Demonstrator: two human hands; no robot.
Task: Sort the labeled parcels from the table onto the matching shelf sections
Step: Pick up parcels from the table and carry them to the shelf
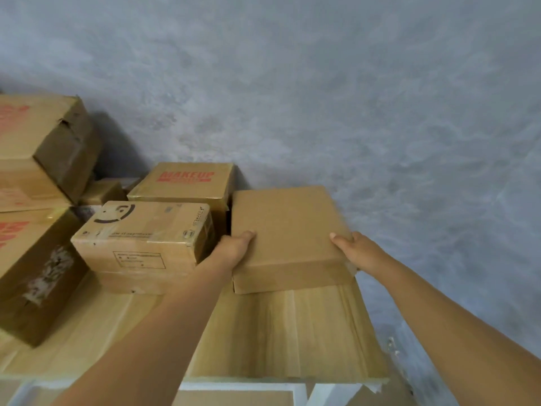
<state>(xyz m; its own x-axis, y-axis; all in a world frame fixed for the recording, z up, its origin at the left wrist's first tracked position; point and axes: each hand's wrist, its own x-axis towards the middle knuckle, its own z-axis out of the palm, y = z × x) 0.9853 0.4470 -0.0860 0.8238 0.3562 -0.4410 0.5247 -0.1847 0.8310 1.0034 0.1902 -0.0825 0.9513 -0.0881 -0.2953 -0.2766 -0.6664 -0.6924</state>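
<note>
surface: a flattened sheet of tan corrugated cardboard (292, 332) lines the top of the shelf; a white shelf frame (263, 386) shows below its front edge.
room: a mottled grey plaster wall (322, 83) rises behind everything.
parcel: a plain flat square brown cardboard parcel (288, 230) rests on the cardboard sheet, against the wall.
hands: left hand (234, 249) grips the parcel's left edge, right hand (355, 249) its right edge, thumbs on top.
writing: left of the parcel, a brown carton (187, 183) reads "makeup" in red; a taped box (143, 232) bears a smile logo, small print unreadable.
</note>
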